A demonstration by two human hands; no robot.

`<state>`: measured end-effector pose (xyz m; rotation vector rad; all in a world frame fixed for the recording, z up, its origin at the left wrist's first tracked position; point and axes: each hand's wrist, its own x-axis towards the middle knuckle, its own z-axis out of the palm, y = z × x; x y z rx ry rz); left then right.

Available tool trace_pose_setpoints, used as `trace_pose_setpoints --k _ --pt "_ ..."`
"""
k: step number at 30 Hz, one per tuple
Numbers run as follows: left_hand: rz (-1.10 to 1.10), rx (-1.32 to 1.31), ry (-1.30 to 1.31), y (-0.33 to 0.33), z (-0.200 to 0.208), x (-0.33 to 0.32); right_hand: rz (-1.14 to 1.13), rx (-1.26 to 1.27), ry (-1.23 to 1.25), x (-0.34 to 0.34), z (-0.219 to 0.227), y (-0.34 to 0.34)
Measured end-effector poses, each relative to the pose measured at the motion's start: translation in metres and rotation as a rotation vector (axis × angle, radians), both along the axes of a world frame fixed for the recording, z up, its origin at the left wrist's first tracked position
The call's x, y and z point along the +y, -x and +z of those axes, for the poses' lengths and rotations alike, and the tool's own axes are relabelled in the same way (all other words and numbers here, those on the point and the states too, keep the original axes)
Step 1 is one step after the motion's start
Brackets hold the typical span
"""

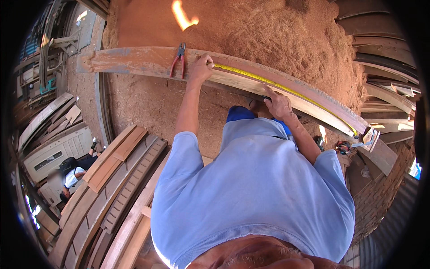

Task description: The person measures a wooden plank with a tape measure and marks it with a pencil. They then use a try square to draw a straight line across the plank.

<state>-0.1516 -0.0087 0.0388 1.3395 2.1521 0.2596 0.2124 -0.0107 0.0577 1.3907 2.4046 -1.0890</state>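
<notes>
A long, weathered wooden beam (112,60) runs across in front of me, with a pale board (244,83) lying along its near side. A yellow tape measure blade (286,88) stretches along the board toward the right end. My left hand (201,68) is closed at the tape's left end, its fingertips pinching it. My right hand (278,106) rests over the board's near edge, below the middle of the tape, fingers stretched out and partly spread. Pliers (179,60) with red handles lie across the beam, just left of my left hand.
Sawdust (286,31) covers the ground beyond the beam. Stacked planks (121,179) stand at my lower left, more timber (385,98) at the right. A person (74,175) is at the far left. A red and black tool (344,147) sits near the beam's right end.
</notes>
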Motion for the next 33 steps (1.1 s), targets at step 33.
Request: trace_pose_setpoints --k 33 --pt "0.003 0.017 0.017 -0.004 0.008 0.001 0.0 0.035 -0.053 -0.003 -0.011 -0.004"
